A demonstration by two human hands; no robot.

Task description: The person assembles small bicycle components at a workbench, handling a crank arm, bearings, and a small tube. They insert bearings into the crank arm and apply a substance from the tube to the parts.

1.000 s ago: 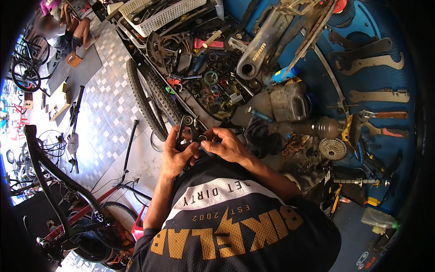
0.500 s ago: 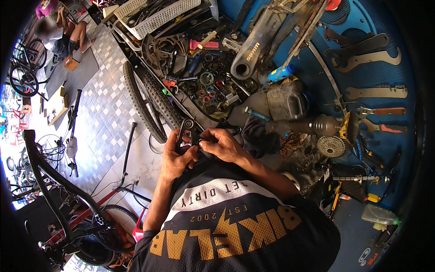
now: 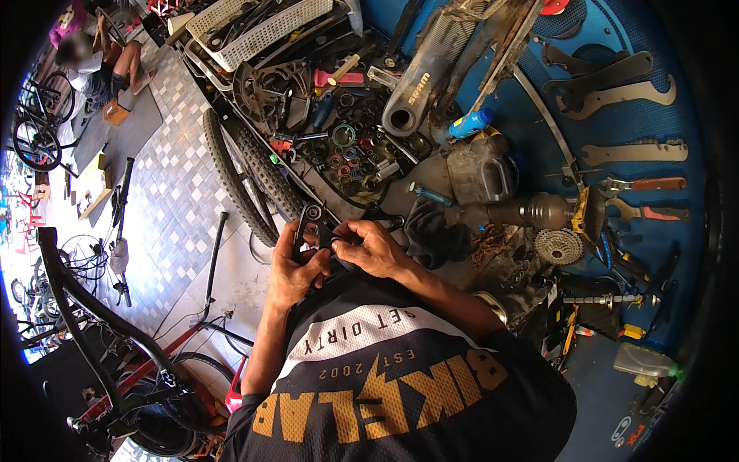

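Note:
In front of my chest, my left hand [image 3: 291,269] is closed round a black bike linkage part [image 3: 311,223]. A round bearing eye sits at its upper end, and a gap shows between its arms. My right hand [image 3: 371,248] meets it from the other side, thumb and fingers pinched together at the part's right edge. Whether a smaller piece also lies between those fingertips is hidden. Just beyond my hands are the knobbly bike tyres [image 3: 262,173], and a dark cloth [image 3: 435,231] lies to the right of my right hand.
Loose bearings and rings [image 3: 350,158] crowd the bench ahead, below a white basket [image 3: 262,35]. A crank arm [image 3: 408,108] leans near a blue bottle [image 3: 471,123]. Wrenches [image 3: 635,152] hang on the blue board at right. A bike frame [image 3: 100,300] stands left; another person [image 3: 96,69] sits far left.
The view has shifted slightly, so the surroundings sit a little further left. Both hands keep nearly the same grip on the linkage part.

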